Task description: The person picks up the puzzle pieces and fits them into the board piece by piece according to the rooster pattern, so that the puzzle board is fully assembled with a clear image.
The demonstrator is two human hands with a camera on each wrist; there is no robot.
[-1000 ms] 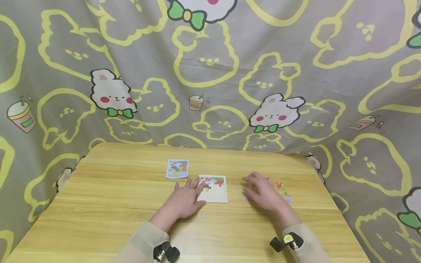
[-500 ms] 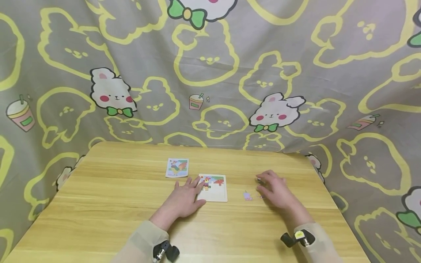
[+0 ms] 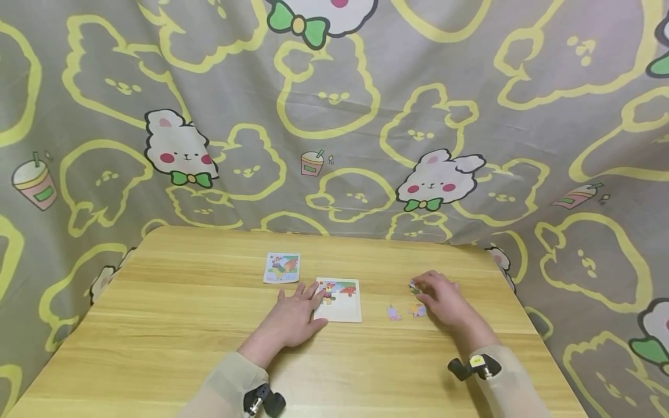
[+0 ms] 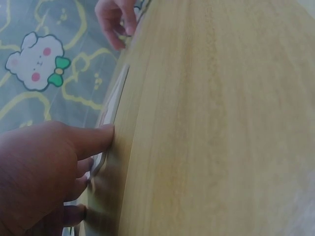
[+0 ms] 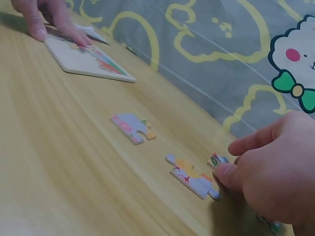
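Wooden table [image 3: 172, 325] backed by a grey curtain [image 3: 366, 116] printed with yellow outlines and white rabbits; on it, a white puzzle board [image 3: 340, 300] is lying flat near the middle, with a few coloured pieces already sitting along its far edge. The left hand [image 3: 290, 320] is resting on the table at the board's left edge, fingers straight and spread, the fingertips [image 4: 106, 132] touching that edge as seen from the left wrist view; it is grasping nothing. To the right of the board, well apart from it, two loose puzzle pieces are lying on the wood: a lilac piece [image 3: 394, 313] nearer the board and a second piece with an orange patch [image 3: 418, 310] just beside the right hand [image 3: 443, 302]. The right hand is curling over the table with its fingers bent, the thumb tip [image 5: 225, 175] touching the corner of the orange-patched piece [image 5: 192, 178], while a small green piece [image 3: 415, 287] is showing at the fingertips; whether the fingers are actually pinching it cannot be told. The lilac piece [image 5: 132, 127] is lying clear of both hands. Behind the board, toward the curtain, a small picture card [image 3: 282, 267] showing a colourful bird is lying flat, apart from the board.
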